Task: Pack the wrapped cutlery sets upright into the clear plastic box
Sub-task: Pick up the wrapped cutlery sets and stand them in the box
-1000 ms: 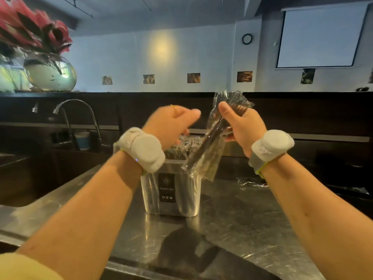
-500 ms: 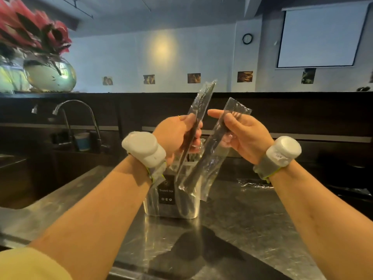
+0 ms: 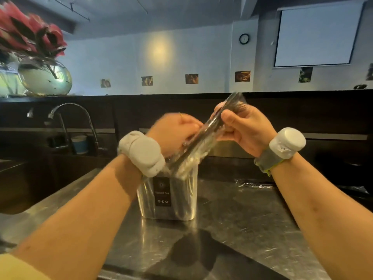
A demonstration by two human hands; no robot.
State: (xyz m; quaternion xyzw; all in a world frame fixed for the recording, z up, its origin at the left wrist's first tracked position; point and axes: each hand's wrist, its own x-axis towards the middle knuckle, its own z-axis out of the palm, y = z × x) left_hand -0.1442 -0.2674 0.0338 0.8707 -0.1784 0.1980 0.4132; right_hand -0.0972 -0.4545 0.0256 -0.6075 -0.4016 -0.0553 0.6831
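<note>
Right hand (image 3: 245, 128) clamps a wrapped cutlery set (image 3: 202, 137) between thumb and curled fingers, and the packet slants down from it toward the left hand (image 3: 173, 132). The left hand is curled and blurred just beside the right. Whether it grips anything, can't tell. Directly beneath the left hand's wrist, the clear plastic box (image 3: 181, 201) stands on the bench (image 3: 242, 229), crinkled wrappers (image 3: 189, 168) showing at its open top.

The clear plastic box (image 3: 181, 199), black-labelled, stands upright mid-bench. One wrapped cutlery set (image 3: 203, 136) slants over its mouth, the lower end seemingly inside.
</note>
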